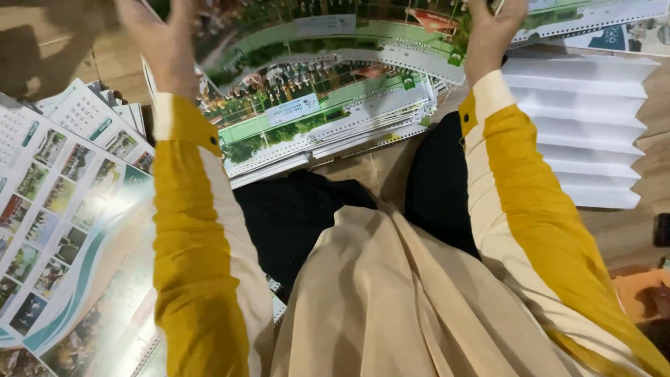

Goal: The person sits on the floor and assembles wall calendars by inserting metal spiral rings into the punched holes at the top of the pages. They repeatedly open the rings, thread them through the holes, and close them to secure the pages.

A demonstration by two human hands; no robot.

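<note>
I sit on a wooden floor with a stack of printed calendar sheets (328,119) in front of my knees; the sheets show green photo panels and have punched edges. My left hand (164,42) reaches over the left part of the stack, blurred, fingers extended; whether it holds a sheet cannot be told. My right hand (492,31) is at the top edge of the view, fingers closed on the upper sheet (363,31) of the stack. Both arms wear mustard-yellow sleeves with cream stripes.
A second pile of calendar pages (56,209) with small photo grids lies at my left. A fanned stack of white sheets (586,119) lies at the right. A cream cloth (391,300) covers my lap. An orange object (642,293) sits at the lower right.
</note>
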